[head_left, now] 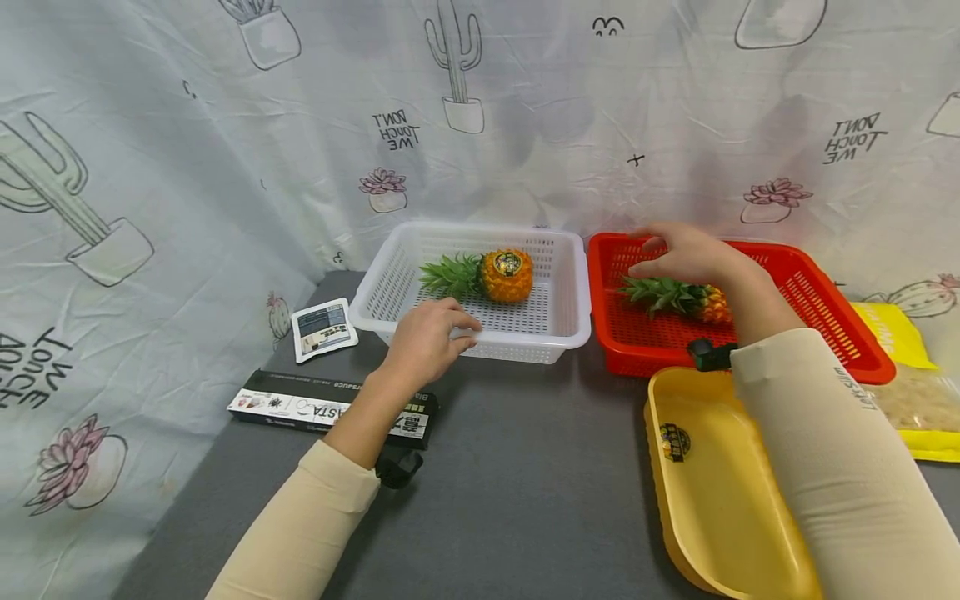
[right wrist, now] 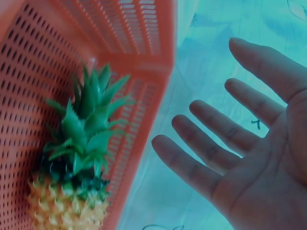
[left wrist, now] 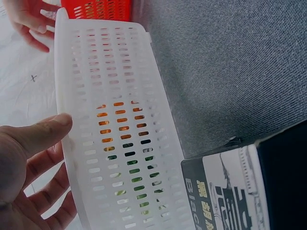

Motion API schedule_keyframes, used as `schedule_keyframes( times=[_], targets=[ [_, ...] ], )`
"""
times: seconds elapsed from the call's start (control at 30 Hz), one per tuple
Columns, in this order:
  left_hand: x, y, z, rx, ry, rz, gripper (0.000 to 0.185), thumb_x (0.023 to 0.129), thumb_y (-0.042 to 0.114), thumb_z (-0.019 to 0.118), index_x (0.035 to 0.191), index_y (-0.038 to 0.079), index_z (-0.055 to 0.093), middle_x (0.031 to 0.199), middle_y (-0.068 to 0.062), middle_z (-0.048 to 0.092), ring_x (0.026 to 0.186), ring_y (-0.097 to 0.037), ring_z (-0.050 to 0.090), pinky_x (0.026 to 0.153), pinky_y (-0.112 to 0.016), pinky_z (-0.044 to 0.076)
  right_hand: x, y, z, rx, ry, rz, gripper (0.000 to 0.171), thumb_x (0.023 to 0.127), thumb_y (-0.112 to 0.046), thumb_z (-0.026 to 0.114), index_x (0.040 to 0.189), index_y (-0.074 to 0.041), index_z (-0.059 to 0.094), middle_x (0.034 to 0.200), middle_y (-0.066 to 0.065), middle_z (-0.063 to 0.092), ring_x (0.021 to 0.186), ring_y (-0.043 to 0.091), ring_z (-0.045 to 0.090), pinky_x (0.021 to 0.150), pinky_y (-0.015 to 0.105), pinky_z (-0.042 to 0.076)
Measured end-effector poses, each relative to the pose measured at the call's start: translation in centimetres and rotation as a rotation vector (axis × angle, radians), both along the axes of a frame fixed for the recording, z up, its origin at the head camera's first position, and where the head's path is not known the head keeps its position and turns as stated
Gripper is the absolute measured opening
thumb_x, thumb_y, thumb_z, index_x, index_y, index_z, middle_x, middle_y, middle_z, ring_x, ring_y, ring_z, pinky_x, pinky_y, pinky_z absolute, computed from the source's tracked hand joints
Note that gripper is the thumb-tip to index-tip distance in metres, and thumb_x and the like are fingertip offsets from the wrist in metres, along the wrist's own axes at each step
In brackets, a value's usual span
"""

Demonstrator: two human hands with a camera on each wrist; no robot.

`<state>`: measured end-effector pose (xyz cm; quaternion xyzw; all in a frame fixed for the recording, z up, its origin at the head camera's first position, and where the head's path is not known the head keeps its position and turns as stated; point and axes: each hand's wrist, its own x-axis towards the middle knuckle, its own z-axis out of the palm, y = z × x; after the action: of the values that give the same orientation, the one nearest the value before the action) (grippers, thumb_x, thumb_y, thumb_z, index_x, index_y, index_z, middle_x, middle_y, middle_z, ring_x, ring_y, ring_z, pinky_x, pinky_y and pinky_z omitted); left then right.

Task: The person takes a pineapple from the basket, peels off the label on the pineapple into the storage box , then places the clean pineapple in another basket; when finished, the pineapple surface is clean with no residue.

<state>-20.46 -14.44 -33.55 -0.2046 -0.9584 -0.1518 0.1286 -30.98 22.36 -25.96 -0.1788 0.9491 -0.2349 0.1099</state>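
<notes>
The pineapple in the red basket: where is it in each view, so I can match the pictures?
Head: the pineapple lies right of centre in the red basket, under the right hand.
Left wrist: not in view; only a corner of the red basket, top edge.
Right wrist: lower left, crown pointing up.
Shared landmark: the red basket.

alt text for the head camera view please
A person's left hand rests at the front rim of a white basket holding a pineapple, while the right hand hovers open over a second pineapple in a red basket. A yellow tray lies in front.
</notes>
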Motion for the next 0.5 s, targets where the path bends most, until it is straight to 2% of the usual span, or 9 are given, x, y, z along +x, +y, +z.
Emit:
schedule_keyframes(
  times=[0.5],
  targets=[
    [0.2,0.2,0.0,0.002,-0.01,0.019,0.019,0.093,0.023,0.078,0.111,0.019,0.082,0.109,-0.001,0.073,0.101,-0.029,0.065,0.085,-0.045,0.054,-0.2,-3.2,0.0,-0.053,-0.002,0.004,0.067,0.098,-0.034,0.068,0.156,-0.012,0.042,0.151,0.028,0.047,0.135,0.047,0.045,0.108,0.065,0.043]
  ],
)
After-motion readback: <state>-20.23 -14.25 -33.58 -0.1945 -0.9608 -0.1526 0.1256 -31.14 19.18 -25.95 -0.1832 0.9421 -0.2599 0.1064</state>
